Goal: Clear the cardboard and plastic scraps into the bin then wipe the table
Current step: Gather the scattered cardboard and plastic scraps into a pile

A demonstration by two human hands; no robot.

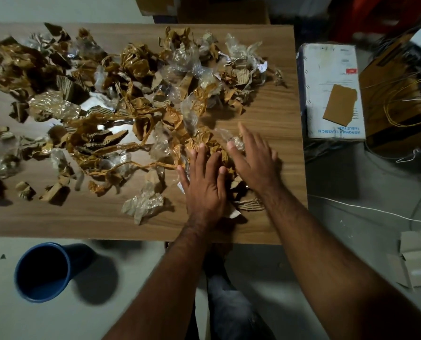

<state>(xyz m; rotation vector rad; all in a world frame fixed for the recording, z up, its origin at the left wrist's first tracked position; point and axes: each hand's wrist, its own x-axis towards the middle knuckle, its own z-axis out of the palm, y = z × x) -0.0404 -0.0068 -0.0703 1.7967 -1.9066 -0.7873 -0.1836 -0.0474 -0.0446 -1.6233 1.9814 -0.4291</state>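
Torn brown cardboard and tape scraps [121, 133] mixed with crumpled clear plastic scraps [184, 62] cover most of the wooden table [266, 104]. My left hand [204, 185] lies flat, fingers spread, on a clump of scraps near the table's front right. My right hand [253, 158] rests beside it, fingers spread over the same clump, fingertips touching a bit of clear plastic. Neither hand has closed around anything. A blue bin [41, 271] stands on the floor below the table's front edge, to the left, its mouth tilted toward me.
A white fan box [332, 69] with a cardboard piece on it stands right of the table. Beside it is a brown box with wires [401, 94]. A white cable [366, 209] runs across the floor. Flattened cardboard [415, 263] lies at the right.
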